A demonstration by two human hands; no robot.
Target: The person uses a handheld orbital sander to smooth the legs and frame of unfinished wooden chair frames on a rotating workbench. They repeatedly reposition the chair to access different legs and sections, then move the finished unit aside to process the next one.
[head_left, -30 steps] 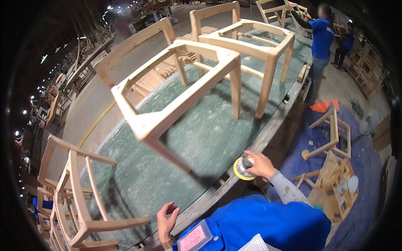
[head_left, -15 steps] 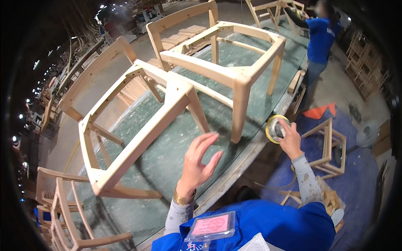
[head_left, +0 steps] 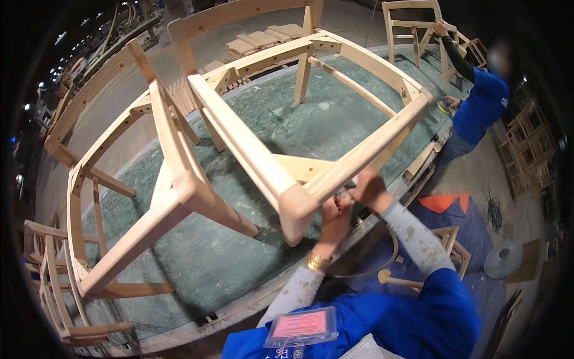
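An unfinished wooden chair frame [head_left: 239, 140] stands on the green tabletop in front of me, its seat open. Below its front rail, close to the near corner, my hands meet. My right hand [head_left: 369, 190] is closed round the round sander, which the rail and my fingers largely hide; only a small dark grey part [head_left: 345, 190] shows between the hands. My left hand [head_left: 335, 222] has its fingers bent up against that same spot, and what they grip is hidden. To the left stands a second chair frame [head_left: 134, 239], which neither hand touches.
The green worktable [head_left: 209, 263] has a pale front edge. More chair parts [head_left: 57, 287] lie at the left. A co-worker in blue [head_left: 481, 107] handles another chair frame [head_left: 412, 24] farther along. A fan [head_left: 503, 260] and a blue floor sheet [head_left: 472, 230] are at the right.
My right hand has gone from beyond the table edge to under the front rail, and my left hand has moved right to join it. The view has shifted, bringing the middle chair nearer.
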